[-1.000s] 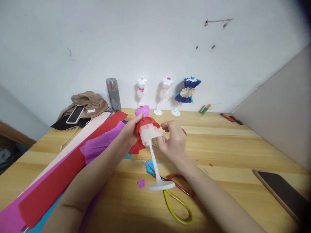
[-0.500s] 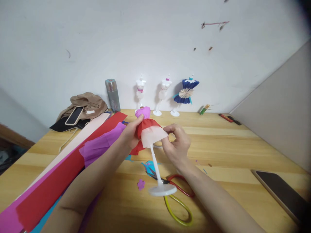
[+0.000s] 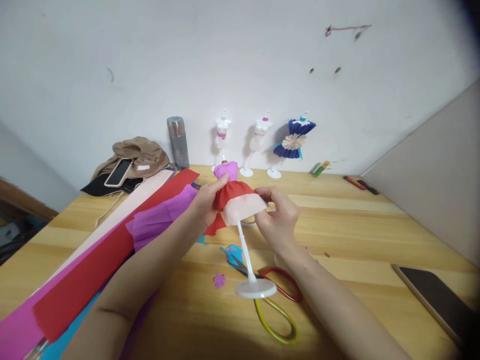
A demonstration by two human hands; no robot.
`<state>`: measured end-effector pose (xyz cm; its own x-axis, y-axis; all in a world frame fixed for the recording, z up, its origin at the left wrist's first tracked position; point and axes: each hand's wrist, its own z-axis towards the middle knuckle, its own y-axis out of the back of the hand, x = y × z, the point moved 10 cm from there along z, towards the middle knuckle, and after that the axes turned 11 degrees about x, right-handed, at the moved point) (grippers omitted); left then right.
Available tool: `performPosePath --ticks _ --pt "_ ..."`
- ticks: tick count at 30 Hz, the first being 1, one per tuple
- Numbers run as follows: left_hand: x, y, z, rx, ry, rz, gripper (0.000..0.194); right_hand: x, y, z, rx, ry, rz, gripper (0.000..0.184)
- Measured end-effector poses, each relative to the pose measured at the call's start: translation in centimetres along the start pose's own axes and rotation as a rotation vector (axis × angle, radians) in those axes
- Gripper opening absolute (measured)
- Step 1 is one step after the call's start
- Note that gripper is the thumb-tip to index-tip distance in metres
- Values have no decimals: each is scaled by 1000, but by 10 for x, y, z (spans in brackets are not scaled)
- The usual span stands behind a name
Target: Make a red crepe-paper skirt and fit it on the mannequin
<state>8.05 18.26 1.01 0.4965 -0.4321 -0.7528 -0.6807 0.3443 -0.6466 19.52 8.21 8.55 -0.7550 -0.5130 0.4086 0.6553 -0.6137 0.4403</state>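
A small white dress form on a round base is held up, tilted, above the table. It wears a purple bodice and a skirt with a red crepe paper layer over a white one. My left hand is closed around its waist, thumb on the front. My right hand pinches the right edge of the skirt between thumb and fingers. Below the form lie scissors with red and yellow handles, a purple paper flower and blue paper scraps.
Crepe paper strips cover the left side. Along the wall stand a thermos, two bare dress forms and one in a blue pleated dress. A phone rests by brown cloth; a dark tablet-like device lies right.
My right hand has come to pinch the skirt's edge and draws it outward to the right, so the skirt spreads wider. My left hand keeps its hold on the waist.
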Motion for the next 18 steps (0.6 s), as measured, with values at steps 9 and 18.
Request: performPosePath --ticks 9,18 --pt "-11 10 -2 -63 -95 29 28 21 -9 -3 17 182 -165 45" --pt "1 2 -7 -30 -83 112 24 35 -8 -11 -6 296 -161 46"
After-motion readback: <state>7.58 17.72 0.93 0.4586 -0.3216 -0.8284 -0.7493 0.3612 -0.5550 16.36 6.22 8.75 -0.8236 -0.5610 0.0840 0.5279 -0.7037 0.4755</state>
